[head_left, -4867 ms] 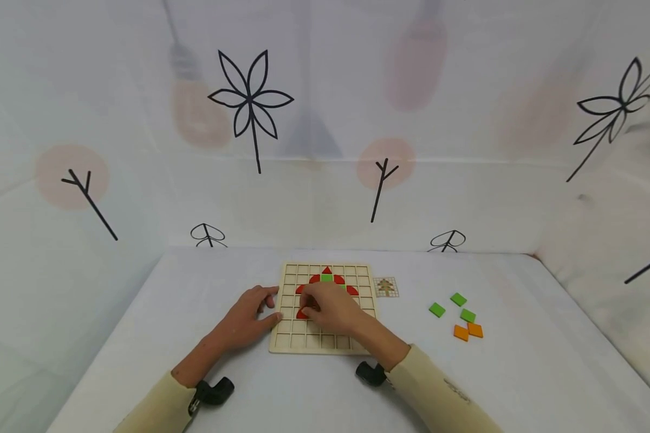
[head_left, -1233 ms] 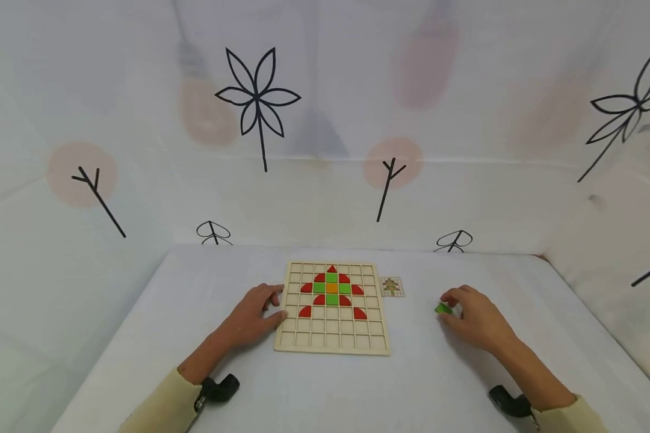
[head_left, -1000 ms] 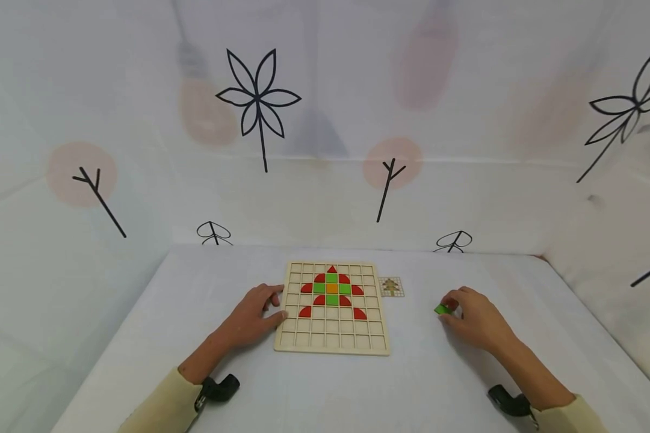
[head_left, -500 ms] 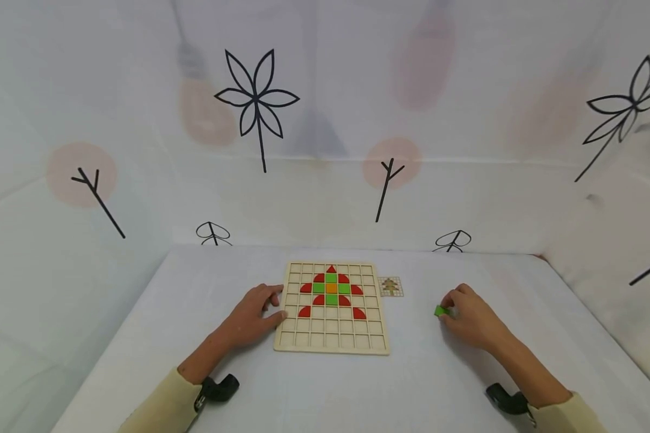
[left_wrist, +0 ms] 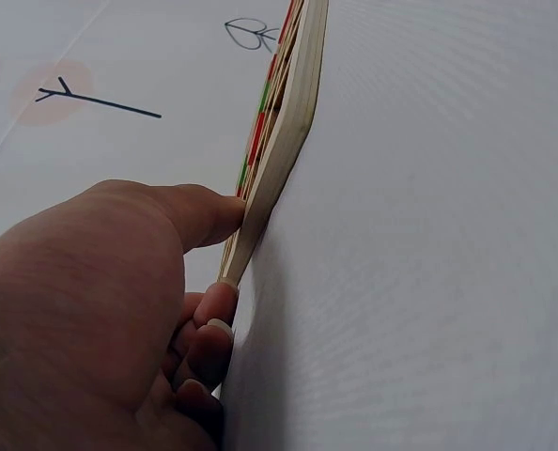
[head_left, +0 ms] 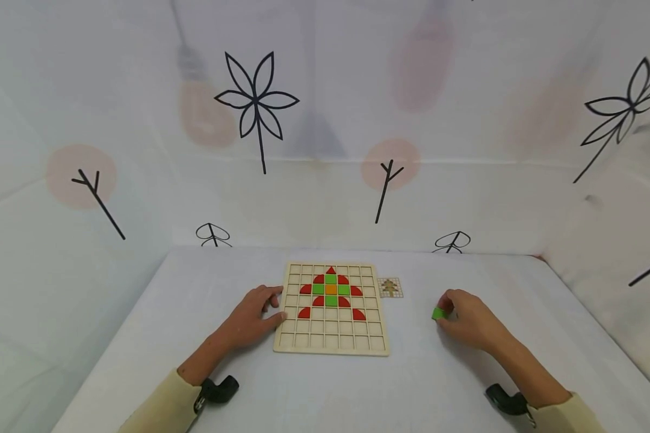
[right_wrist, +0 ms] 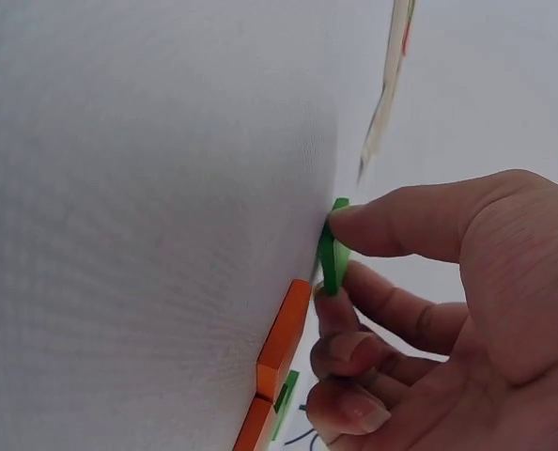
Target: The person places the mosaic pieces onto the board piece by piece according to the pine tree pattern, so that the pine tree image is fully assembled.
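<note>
My left hand (head_left: pixel 251 317) rests at the left edge of a wooden grid board (head_left: pixel 330 343); its thumb and fingertips touch the rim. Set into the board are a red triangle (head_left: pixel 331 270), several red quarter-round pieces (head_left: pixel 304 313), several green squares (head_left: pixel 331 300) and one orange square (head_left: pixel 331 290). Off to the right, close to the table, my right hand (head_left: pixel 471 320) pinches a green square tile (head_left: pixel 439 313) between thumb and fingertips. The right wrist view shows that green tile (right_wrist: pixel 333 256) tilted, with the thumb on its near face.
Just beyond the held tile lie orange tiles (right_wrist: pixel 284 338) and another green tile (right_wrist: pixel 286 399); in the head view the right hand hides them. A small card with a tree pattern (head_left: pixel 390 287) lies against the board's right side. Patterned white cloth (head_left: pixel 303 204) walls the table.
From the board, my right hand has moved right to the loose tiles and taken hold of a green one. Lately it has turned and shifted that tile slightly. The left hand stays at the board's edge.
</note>
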Demonstrator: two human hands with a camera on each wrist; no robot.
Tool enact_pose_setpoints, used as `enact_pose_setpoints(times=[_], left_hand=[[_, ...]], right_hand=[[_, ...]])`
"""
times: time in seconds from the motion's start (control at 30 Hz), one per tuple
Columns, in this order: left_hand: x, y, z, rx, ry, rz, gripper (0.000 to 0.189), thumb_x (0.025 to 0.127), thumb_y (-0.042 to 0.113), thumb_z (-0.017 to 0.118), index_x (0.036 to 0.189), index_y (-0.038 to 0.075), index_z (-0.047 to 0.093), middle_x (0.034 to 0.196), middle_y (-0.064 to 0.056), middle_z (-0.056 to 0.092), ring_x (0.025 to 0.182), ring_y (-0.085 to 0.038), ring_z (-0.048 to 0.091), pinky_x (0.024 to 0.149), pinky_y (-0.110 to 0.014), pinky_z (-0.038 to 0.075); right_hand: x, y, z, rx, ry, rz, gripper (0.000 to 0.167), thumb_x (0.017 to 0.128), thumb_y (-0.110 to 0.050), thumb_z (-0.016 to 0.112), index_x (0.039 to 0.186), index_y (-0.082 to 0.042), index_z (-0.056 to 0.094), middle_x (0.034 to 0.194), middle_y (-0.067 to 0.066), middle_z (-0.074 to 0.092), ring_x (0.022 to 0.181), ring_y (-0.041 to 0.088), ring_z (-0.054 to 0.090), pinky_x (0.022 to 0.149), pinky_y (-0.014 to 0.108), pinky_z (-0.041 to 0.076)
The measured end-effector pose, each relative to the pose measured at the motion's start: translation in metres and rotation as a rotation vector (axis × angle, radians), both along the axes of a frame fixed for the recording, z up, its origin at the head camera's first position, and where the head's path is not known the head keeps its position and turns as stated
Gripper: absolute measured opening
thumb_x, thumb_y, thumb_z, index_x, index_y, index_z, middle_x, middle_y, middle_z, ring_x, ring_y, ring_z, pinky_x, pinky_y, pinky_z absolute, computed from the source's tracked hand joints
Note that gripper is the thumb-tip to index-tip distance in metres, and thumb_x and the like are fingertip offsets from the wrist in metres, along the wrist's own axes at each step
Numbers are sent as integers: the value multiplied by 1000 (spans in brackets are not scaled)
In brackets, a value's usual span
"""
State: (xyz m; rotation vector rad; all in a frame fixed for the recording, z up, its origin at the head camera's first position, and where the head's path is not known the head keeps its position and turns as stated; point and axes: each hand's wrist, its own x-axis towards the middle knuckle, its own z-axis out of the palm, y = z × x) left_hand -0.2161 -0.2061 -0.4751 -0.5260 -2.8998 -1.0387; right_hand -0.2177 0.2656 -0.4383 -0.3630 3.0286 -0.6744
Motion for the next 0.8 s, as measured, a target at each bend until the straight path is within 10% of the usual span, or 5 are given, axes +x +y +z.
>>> enact_pose_setpoints(times=[0.8], left_hand=[[-1, 0, 0, -12, -1, 4, 59, 100, 23, 75, 151, 2, 55, 104, 7, 55, 93, -12, 47, 81, -32, 40]], right_hand=[[3, -34, 5, -46, 118, 84, 22, 92, 1, 76, 111, -9, 81, 94, -5, 72, 73, 12, 52, 63, 26, 45]])
